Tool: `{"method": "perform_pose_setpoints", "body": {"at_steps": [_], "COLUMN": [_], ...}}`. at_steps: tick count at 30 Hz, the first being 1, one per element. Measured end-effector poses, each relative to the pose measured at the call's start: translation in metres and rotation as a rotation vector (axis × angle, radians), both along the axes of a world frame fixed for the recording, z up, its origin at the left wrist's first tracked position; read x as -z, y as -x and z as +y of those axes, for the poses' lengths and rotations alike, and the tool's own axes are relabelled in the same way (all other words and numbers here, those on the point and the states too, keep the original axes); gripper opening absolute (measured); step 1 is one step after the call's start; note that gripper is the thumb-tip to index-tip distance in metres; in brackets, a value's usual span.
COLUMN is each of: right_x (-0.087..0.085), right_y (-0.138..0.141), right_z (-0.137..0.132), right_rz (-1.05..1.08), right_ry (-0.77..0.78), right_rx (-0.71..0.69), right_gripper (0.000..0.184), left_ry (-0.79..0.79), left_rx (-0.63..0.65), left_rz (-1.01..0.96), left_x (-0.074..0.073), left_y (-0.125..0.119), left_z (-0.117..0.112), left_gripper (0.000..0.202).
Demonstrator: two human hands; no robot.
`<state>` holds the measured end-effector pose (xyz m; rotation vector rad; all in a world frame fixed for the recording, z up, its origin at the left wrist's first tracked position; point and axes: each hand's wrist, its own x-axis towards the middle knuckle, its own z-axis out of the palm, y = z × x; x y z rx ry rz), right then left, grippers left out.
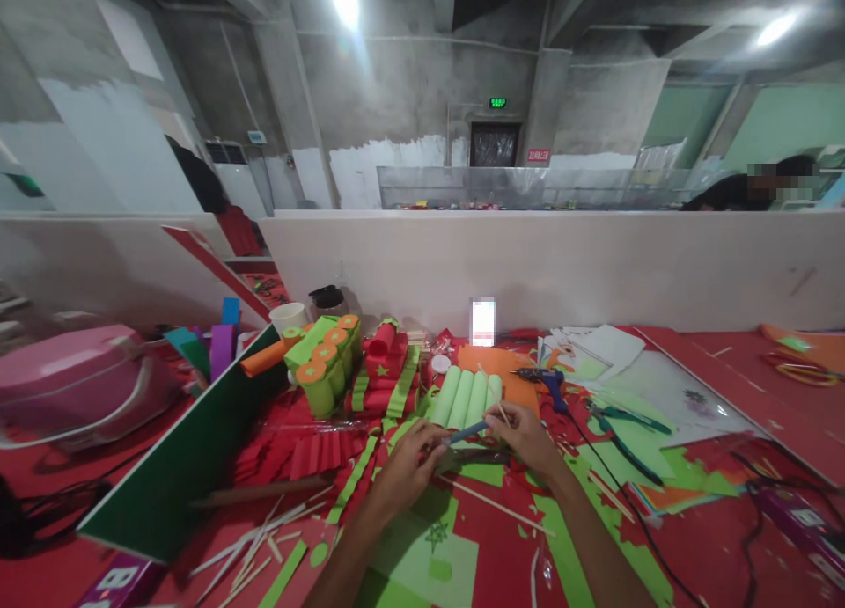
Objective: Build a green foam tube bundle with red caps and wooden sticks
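My left hand (417, 457) is closed on one end of a slim grey-blue rod (467, 432); its exact kind cannot be made out. Pinched in my right hand (523, 432) is a thin wooden stick (496, 395) that points up and away, and these fingers also meet the rod's other end. Just beyond both hands lie several pale green paper rolls (467, 397) side by side. Below the hands, a dark tool (485, 457) is partly covered. Another wooden stick (502, 507) lies across the red and green paper.
Green and orange paper rolls (325, 370) and a red paper model (384, 370) stand at left-centre. A blue glue gun (551, 384) and green-handled pliers (630, 436) lie right. A dark green board (178, 467) leans at left. Beyond the table's partition (528, 265) are other people.
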<state>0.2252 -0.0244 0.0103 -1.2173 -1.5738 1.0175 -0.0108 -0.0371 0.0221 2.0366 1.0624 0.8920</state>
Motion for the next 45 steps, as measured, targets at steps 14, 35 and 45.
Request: {"method": "perform_pose_setpoints", "body": {"at_steps": [14, 35, 45], "right_x": [-0.012, -0.008, -0.037], "right_y": [0.028, 0.013, 0.0], "right_z": [-0.018, -0.009, -0.028], "right_rz": [0.061, 0.118, -0.291], "right_ry": [0.004, -0.053, -0.17], "right_rx": [-0.156, 0.007, -0.161], "right_gripper": [0.026, 0.036, 0.019], "left_ry": [-0.032, -0.181, -0.495], "left_rx": [-0.04, -0.488, 0.063], "left_rz": [-0.112, 0.774, 0.543], "left_x": [0.016, 0.023, -0.026], "left_y": [-0.018, 0.043, 0.003], "left_z": [-0.012, 0.013, -0.003], "left_gripper": [0.032, 0.039, 0.038]}}
